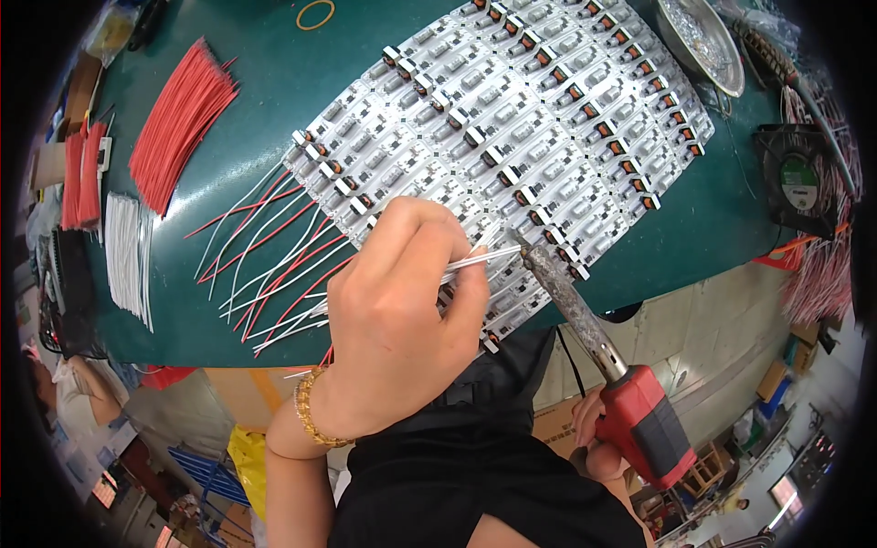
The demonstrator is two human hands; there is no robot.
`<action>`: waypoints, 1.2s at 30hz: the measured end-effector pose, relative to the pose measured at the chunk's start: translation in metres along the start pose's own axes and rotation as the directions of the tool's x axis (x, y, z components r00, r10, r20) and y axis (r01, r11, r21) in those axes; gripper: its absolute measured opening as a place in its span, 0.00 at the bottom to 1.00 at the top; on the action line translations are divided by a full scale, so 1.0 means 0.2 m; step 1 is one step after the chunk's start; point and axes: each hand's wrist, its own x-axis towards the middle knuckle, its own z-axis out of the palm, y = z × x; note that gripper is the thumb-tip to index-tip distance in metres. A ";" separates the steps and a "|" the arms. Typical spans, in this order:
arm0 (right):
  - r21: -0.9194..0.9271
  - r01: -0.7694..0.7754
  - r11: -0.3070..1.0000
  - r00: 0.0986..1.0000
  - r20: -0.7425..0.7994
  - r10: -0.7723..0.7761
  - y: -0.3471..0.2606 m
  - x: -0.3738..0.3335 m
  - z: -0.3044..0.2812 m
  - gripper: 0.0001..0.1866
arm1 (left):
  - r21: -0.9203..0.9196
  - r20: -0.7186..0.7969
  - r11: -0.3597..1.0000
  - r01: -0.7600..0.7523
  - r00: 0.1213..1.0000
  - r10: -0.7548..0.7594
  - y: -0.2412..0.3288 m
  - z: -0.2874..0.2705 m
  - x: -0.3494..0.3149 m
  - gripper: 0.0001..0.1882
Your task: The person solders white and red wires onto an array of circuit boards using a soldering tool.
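My left hand (393, 306), with a yellow beaded bracelet at its wrist, pinches a few thin white wires (475, 259) over the near part of a panel of silver circuit boards (498, 114). Closed around the red and black handle of a soldering iron (644, 425) is my right hand (589, 418), partly hidden behind it. The iron's tip is next to the ends of the held wires; whether they touch I cannot tell. Red and white wires (274, 265) trail from the panel's left edge. My left hand hides some of the boards.
On the green table (260, 119) lie a bundle of red wires (183, 123) and a bundle of white wires (126, 251) at the left. A metal bowl (702, 41) and a black fan (793, 178) stand at the right. A person (82, 397) is at the far left.
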 end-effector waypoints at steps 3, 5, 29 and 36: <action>-0.095 0.344 0.934 0.936 -0.050 -0.350 0.14 -0.01 -0.04 0.30 | 0.029 -0.008 1.000 -0.011 1.000 0.011 0.01 0.01 -0.03 0.08; -0.026 0.151 0.988 0.982 0.115 -0.147 0.03 0.03 -0.05 0.28 | 0.038 0.018 0.997 0.074 0.997 -0.075 0.01 0.00 -0.03 0.06; 0.017 0.178 0.984 0.981 -0.086 -0.176 0.09 0.12 0.08 0.06 | 0.009 -0.015 1.000 -0.013 1.000 0.014 -0.06 -0.02 0.01 0.07; 0.153 0.464 0.873 0.882 0.009 -0.471 0.11 0.14 0.04 0.07 | -0.006 -0.031 0.999 -0.045 0.999 0.045 -0.04 0.00 0.04 0.07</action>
